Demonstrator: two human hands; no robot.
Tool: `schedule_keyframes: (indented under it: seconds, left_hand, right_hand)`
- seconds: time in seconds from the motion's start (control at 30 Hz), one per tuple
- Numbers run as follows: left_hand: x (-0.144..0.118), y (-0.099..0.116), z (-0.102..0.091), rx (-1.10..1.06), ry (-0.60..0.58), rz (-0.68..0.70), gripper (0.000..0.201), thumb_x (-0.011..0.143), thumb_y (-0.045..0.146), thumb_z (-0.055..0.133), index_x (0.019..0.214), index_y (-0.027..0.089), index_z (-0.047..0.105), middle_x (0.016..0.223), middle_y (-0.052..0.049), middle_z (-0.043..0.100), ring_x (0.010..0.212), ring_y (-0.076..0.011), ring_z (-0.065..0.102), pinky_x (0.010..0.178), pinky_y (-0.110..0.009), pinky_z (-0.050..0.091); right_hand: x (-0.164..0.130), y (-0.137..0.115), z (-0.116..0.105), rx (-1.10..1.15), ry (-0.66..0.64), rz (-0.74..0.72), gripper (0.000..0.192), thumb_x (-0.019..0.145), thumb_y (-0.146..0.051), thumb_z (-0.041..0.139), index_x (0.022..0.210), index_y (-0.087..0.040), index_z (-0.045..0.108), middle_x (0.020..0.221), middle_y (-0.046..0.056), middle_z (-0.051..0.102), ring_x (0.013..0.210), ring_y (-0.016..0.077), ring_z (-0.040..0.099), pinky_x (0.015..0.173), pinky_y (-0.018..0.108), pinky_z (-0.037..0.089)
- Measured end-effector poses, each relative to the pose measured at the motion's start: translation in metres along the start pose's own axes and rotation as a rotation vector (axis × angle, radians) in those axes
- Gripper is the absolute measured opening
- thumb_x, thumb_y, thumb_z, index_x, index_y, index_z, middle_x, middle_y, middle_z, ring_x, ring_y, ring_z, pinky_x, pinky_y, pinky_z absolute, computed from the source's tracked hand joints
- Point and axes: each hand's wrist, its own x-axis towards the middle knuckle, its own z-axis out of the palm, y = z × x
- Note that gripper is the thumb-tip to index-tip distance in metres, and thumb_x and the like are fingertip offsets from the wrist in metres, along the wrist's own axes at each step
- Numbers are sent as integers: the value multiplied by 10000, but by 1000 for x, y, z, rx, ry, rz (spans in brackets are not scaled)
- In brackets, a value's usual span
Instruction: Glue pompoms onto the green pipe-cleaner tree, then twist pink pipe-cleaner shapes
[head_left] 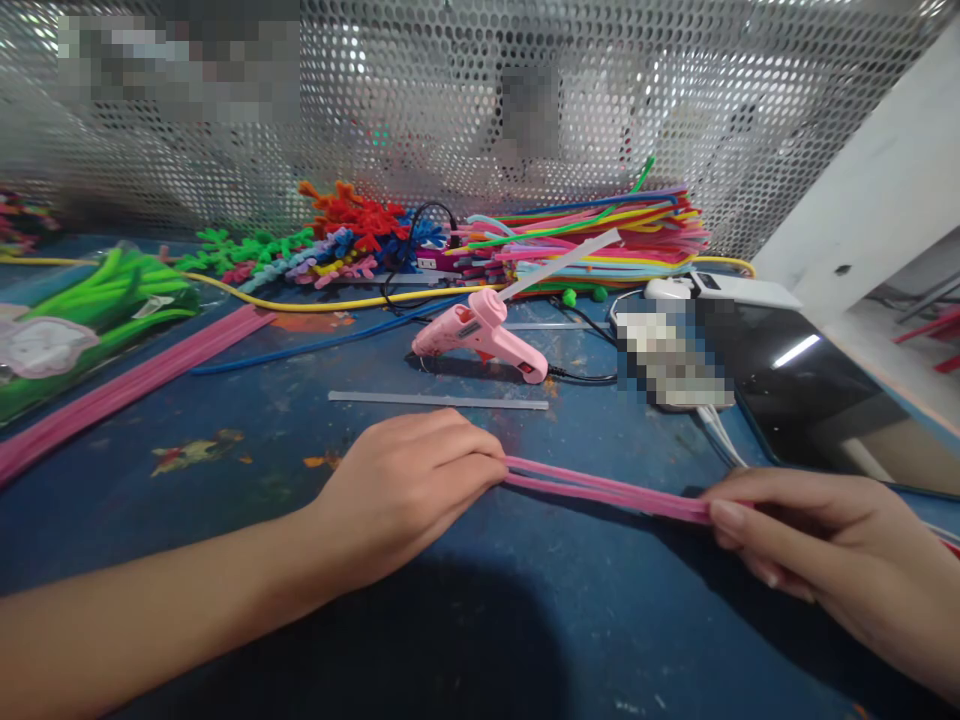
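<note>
Pink pipe cleaners (pixel 600 487) stretch between my two hands, low over the blue tabletop (pixel 285 460). My left hand (pixel 412 485) is closed around their left end, its fingers pressed together. At the other end, my right hand (pixel 810 545) pinches them between thumb and forefinger. The strands lie slightly apart near the left hand and come together toward the right. A clear glue stick (pixel 439 401) lies just beyond my left hand. Behind it rests a pink hot glue gun (pixel 480 335) with a glue stick (pixel 562 262) poking out of its back.
A bundle of pink pipe cleaners (pixel 150 380) and a bag of green ones (pixel 112 290) lie left. Colourful pipe cleaners (pixel 600 235) are piled against the perforated metal panel (pixel 450 120). A dark tablet (pixel 832 385) and several cables lie right.
</note>
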Motion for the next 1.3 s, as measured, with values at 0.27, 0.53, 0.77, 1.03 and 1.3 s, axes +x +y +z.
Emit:
schedule_keyframes:
  seconds: [0.27, 0.53, 0.77, 1.03, 1.3]
  left_hand:
    - [-1, -7, -3, 39, 17, 31, 158, 883, 141, 520, 1020, 168, 594, 969, -32, 679, 856, -159, 591, 756, -294, 459]
    - [-2, -8, -5, -22, 2, 39, 156, 887, 102, 499, 1008, 143, 589, 954, -49, 670, 874, -153, 589, 787, -289, 464]
    - [-2, -9, -3, -99, 21, 52, 177, 895, 86, 468, 1019, 132, 585, 942, -57, 669, 886, -145, 586, 809, -279, 467]
    - [-2, -9, -5, -150, -16, 23, 202, 889, 80, 480, 1042, 148, 593, 955, -46, 677, 892, -136, 596, 801, -262, 477]
    - [2, -8, -3, -158, 40, -97, 116, 855, 123, 564, 927, 183, 634, 863, 12, 685, 802, -97, 613, 768, -191, 460]
  right_hand:
    - [-5, -6, 2, -303, 27, -225, 269, 818, -448, 540, 721, -245, 689, 537, 3, 574, 428, 102, 516, 404, 181, 425]
    - [-5, -2, 3, -518, 124, -484, 211, 851, -364, 508, 901, -295, 702, 573, -4, 616, 461, 121, 561, 438, 212, 440]
    - [-4, 4, 1, -475, 172, -500, 214, 849, -326, 529, 1001, -330, 680, 738, -13, 691, 563, 117, 629, 515, 190, 516]
    - [-4, 3, -2, -348, 297, -294, 188, 755, -444, 630, 842, -308, 726, 634, -4, 699, 499, 152, 648, 469, 206, 546]
    - [-6, 0, 2, -408, 282, -366, 267, 728, -457, 659, 919, -279, 715, 680, -11, 722, 519, 144, 664, 480, 176, 545]
